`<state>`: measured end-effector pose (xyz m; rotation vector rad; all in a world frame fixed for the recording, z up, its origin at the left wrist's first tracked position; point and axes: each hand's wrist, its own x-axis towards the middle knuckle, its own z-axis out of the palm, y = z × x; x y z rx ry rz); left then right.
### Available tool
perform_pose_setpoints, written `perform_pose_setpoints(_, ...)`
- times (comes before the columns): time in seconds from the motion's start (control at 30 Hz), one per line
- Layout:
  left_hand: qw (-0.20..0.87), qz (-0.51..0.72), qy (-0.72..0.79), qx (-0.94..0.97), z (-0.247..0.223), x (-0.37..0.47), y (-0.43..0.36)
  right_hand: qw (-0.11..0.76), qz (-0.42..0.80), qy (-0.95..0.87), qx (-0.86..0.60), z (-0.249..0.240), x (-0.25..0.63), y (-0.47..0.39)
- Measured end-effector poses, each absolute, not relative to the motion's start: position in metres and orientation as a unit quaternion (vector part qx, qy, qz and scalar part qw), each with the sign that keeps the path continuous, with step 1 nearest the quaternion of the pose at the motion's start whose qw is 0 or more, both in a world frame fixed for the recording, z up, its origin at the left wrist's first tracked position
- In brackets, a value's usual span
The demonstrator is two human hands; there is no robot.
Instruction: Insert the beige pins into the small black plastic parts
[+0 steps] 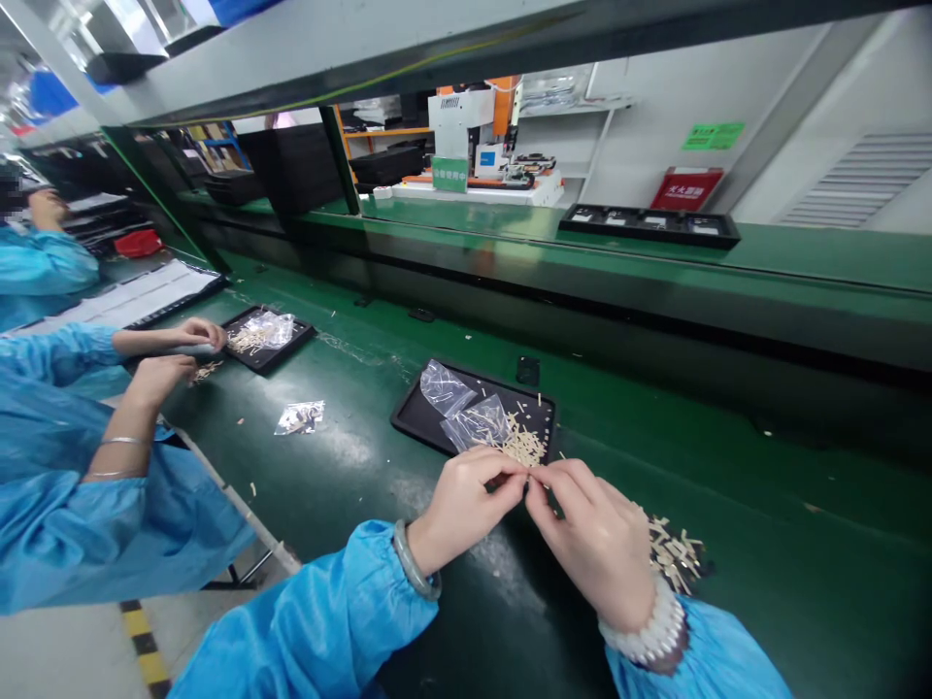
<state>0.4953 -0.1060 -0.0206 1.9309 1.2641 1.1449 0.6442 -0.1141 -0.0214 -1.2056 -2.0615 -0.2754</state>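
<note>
Fingertips of my left hand and my right hand meet in a pinch just in front of a black tray. Whatever they pinch is too small and too covered to name. Inside the tray lie a heap of small pale strips and clear plastic bags. Beside my right wrist, on the green table, is a second pile of small pale pieces, partly hidden by that hand.
At the left, a co-worker in blue sleeves handles pieces by another black tray. A small clear bag lies between us on the green table. A raised ledge behind carries a black compartment tray.
</note>
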Motion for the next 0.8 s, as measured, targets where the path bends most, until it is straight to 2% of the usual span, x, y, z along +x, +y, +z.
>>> perform_pose_setpoints(0.13,0.303,0.433,0.482,0.699,-0.019,0.499,-0.109,0.385,-0.069,-0.787,-0.478,-0.022,0.643,-0.114)
perform_pose_setpoints(0.3,0.388,0.445,0.494,0.639,-0.021,0.499,-0.106,0.458,0.165,-0.716,-0.5,-0.018,0.643,-0.114)
perform_pose_setpoints(0.4,0.457,0.449,0.515,0.57,-0.023,0.497,-0.102,0.479,0.241,-0.654,-0.533,-0.016,0.648,-0.111)
perform_pose_setpoints(0.47,0.479,0.451,0.519,0.545,-0.025,0.496,-0.099,0.461,0.23,-0.652,-0.557,-0.017,0.653,-0.106)
perform_pose_setpoints(0.63,0.475,0.462,0.507,0.551,-0.03,0.495,-0.095,0.355,0.085,-0.737,-0.569,-0.038,0.666,-0.088)
perform_pose_setpoints(0.8,0.453,0.441,0.501,0.59,-0.033,0.496,-0.096,0.346,0.124,-0.764,-0.531,-0.046,0.669,-0.08)
